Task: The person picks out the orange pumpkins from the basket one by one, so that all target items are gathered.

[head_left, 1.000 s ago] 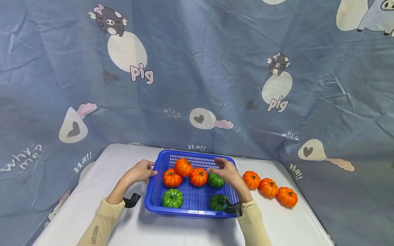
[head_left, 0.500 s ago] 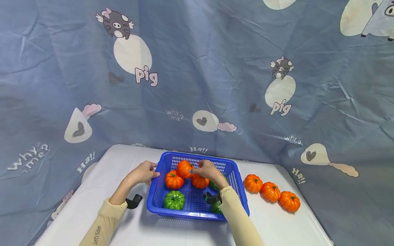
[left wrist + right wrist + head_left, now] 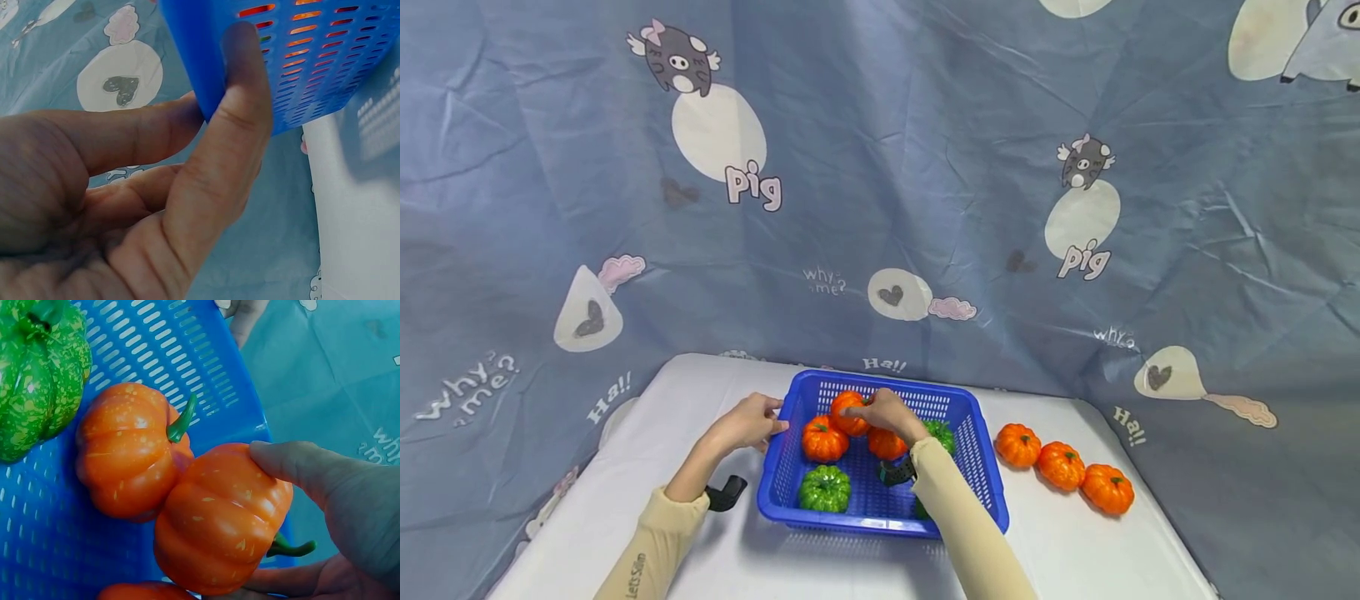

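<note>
A blue slatted basket (image 3: 880, 523) sits on the table with orange and green toy pumpkins inside. My left hand (image 3: 752, 421) pinches its left rim, thumb and a finger on either side of the blue wall (image 3: 290, 75) in the left wrist view. Near the basket's back, my right hand (image 3: 889, 414) grips an orange pumpkin (image 3: 219, 522), thumb on top and fingers underneath. That pumpkin touches another orange pumpkin (image 3: 128, 456). A third orange pumpkin (image 3: 886, 445) is partly under the right hand. A green pumpkin (image 3: 825, 489) lies front left; another green pumpkin (image 3: 942, 433) is partly hidden by the right arm.
Right of the basket, three orange pumpkins form a slanting row: a near one (image 3: 1018, 446), a middle one (image 3: 1060, 466) and an outer one (image 3: 1108, 489). The white table (image 3: 715, 554) meets a printed grey-blue cloth (image 3: 850, 208) behind and at the sides.
My right hand has moved left from above the back-right green pumpkin to the rearmost orange pumpkin and taken hold of it. The left hand stays on the rim.
</note>
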Demonstrator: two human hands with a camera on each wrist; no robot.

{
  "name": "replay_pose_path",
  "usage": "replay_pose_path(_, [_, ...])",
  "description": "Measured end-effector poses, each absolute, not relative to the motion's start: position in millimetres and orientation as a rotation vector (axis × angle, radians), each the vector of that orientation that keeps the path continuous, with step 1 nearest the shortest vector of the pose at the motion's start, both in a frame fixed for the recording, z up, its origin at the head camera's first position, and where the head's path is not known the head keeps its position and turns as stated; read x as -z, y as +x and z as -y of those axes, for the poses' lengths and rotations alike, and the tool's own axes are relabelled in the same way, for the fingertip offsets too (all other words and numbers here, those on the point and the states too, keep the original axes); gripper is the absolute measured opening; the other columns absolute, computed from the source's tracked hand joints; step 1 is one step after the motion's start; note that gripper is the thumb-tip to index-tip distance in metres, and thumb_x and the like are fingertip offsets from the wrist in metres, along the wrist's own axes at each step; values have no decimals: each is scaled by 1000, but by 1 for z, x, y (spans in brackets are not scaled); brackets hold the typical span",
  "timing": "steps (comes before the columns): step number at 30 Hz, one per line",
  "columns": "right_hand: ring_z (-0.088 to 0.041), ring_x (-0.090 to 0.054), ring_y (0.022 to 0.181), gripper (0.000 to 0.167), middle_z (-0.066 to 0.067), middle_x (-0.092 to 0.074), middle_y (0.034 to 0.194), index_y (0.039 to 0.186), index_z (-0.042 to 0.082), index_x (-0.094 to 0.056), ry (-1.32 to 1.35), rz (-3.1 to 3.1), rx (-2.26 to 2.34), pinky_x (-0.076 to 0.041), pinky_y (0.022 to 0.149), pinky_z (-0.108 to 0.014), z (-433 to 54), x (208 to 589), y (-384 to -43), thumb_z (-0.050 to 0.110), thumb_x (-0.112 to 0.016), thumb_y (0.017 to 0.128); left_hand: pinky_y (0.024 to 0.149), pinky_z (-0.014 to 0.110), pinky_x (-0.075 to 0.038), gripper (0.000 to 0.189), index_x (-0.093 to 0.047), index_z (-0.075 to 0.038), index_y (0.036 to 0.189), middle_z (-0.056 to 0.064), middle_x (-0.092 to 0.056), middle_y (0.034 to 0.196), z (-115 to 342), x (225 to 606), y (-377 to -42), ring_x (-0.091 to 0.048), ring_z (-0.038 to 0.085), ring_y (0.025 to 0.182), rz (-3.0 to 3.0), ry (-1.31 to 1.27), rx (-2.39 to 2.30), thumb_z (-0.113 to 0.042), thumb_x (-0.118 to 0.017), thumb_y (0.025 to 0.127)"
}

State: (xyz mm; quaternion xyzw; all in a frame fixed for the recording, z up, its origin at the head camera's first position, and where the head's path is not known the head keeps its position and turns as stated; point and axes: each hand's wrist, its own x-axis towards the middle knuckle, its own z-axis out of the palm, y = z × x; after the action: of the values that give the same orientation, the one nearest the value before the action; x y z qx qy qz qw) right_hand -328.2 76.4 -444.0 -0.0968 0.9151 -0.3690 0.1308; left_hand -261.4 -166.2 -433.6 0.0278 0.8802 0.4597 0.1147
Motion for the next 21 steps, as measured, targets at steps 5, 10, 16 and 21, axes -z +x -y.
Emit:
replay_pose_path(5, [-15, -23, 54, 53, 4, -22, 63, 62, 16, -34, -254, -2611, 1116, -22, 51, -31, -79, 441, -328, 39, -81, 75, 60, 34, -60, 49, -44, 15, 136, 15, -60, 86, 167, 434, -262, -66, 17, 69, -2593, 80, -1329, -5, -60, 94])
replay_pose_path(10, [-20, -50, 71, 44, -3, -53, 81, 87, 4, -59, -291, -2626, 1147, -45, 63, -32, -84, 433, -320, 38, -82, 72, 60, 34, -60, 49, -45, 14, 136, 15, -60, 86, 167, 434, -262, -64, 17, 68, -2602, 67, -1320, -5, -60, 94])
replay_pose_path(16, [-26, -60, 106, 73, -15, -60, 125, 134, 2, -53, -356, -2619, 1189, -52, 94, -43, -97, 421, -302, 35, -81, 75, 60, 33, -60, 49, -44, 15, 136, 14, -59, 83, 167, 435, -262, -65, 17, 67, -2592, 89, -1344, -4, -60, 93])
replay_pose_path(21, [-25, -60, 104, 74, -15, -61, 122, 136, 2, -51, -486, -2583, 1279, -54, 90, -40, -112, 413, -280, 27, -82, 74, 60, 34, -60, 50, -43, 17, 135, 15, -60, 84, 167, 434, -261, -67, 18, 68, -2593, 107, -1358, -3, -59, 93])
